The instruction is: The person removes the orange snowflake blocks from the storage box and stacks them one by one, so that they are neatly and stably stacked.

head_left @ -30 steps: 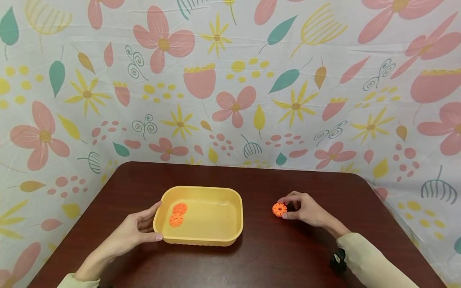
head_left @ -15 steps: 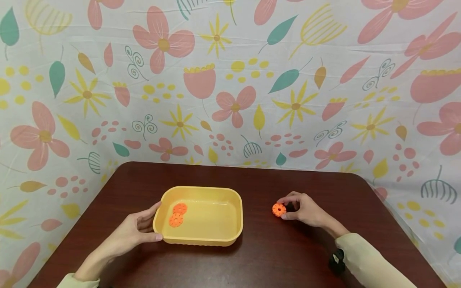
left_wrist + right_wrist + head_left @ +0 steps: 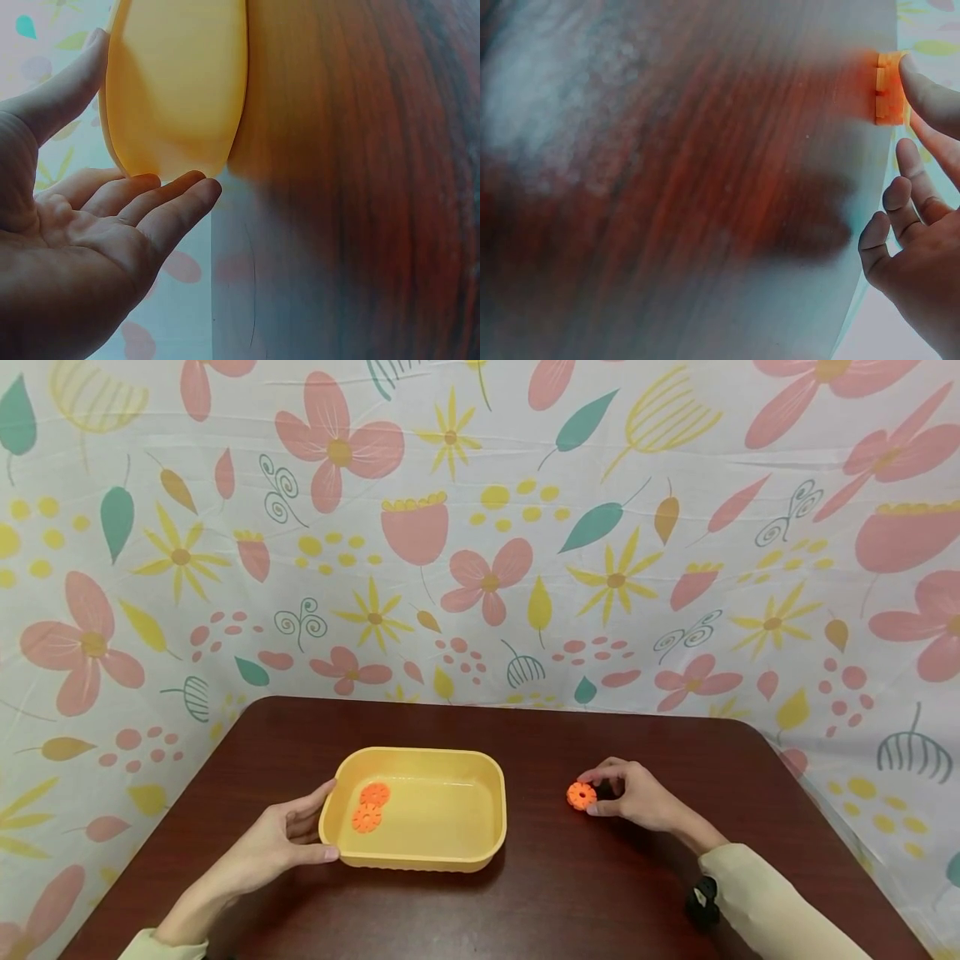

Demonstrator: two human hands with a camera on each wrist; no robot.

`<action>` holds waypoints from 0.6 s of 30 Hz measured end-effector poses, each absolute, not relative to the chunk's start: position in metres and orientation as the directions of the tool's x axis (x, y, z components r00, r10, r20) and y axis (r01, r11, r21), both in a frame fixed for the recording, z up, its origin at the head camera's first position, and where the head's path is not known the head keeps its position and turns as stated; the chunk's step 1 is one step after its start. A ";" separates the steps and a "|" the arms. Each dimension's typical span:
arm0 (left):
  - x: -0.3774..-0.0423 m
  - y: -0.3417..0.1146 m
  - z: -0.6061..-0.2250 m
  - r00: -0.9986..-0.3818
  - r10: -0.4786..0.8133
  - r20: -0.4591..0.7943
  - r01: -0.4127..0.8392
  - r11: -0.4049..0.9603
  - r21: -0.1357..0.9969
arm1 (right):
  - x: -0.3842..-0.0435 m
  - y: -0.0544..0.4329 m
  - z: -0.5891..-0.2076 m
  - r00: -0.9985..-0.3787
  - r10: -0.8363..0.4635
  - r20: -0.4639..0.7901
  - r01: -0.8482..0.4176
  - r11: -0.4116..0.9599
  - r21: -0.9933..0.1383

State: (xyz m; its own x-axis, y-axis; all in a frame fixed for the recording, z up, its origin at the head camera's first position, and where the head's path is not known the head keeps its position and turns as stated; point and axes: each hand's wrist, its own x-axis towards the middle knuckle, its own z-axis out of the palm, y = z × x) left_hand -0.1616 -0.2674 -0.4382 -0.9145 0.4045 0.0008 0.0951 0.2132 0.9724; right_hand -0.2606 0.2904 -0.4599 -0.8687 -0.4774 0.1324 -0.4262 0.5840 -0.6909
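A yellow plastic tray (image 3: 450, 814) with rounded corners stands on the table, left of the middle. Two flat orange notched discs lie inside it, a far disc (image 3: 375, 794) and a near disc (image 3: 367, 817), edges overlapping. My left hand (image 3: 273, 843) grips the tray's left end, thumb at the near corner and fingers along the end wall. To the right of the tray, my right hand (image 3: 633, 795) pinches a small stack of orange notched discs (image 3: 582, 796) between thumb and index finger. In the right wrist view the stack (image 3: 889, 88) shows layered edges; the other fingers are loosely bent.
The dark brown wooden table (image 3: 525, 910) has rounded far corners. Behind it hangs a white cloth (image 3: 480, 668) printed with flowers and leaves. A black band (image 3: 703, 902) sits at the right sleeve (image 3: 765, 893).
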 end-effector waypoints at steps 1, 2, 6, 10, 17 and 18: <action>-0.161 -0.267 -0.438 -0.915 0.403 0.001 0.095 0.215 0.972 | -0.261 0.290 -0.460 -0.869 -0.477 0.131 -0.425 0.584 -0.692; -0.162 -0.268 -0.438 -0.915 0.403 0.000 0.096 0.219 0.971 | -0.261 0.290 -0.459 -0.870 -0.476 0.130 -0.424 0.585 -0.692; -0.162 -0.268 -0.439 -0.920 0.392 -0.021 0.076 0.230 0.970 | -0.260 0.290 -0.459 -0.870 -0.477 0.123 -0.419 0.587 -0.693; -0.162 -0.267 -0.438 -0.919 0.393 -0.021 0.075 0.228 0.971 | -0.261 0.291 -0.459 -0.868 -0.481 0.127 -0.424 0.583 -0.693; -0.161 -0.267 -0.435 -0.915 0.404 0.002 0.101 0.223 0.970 | -0.260 0.292 -0.457 -0.867 -0.480 0.134 -0.426 0.575 -0.698; -0.161 -0.267 -0.435 -0.914 0.405 0.005 0.103 0.221 0.970 | -0.260 0.292 -0.456 -0.868 -0.478 0.135 -0.425 0.576 -0.698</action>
State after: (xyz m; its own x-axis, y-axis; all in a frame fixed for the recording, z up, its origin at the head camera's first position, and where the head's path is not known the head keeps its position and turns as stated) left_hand -0.1611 -0.2673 -0.4354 -0.9145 0.4046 0.0048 0.1027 0.2207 0.9699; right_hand -0.2598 0.2921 -0.4560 -0.8678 -0.4783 0.1345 -0.4255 0.5756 -0.6984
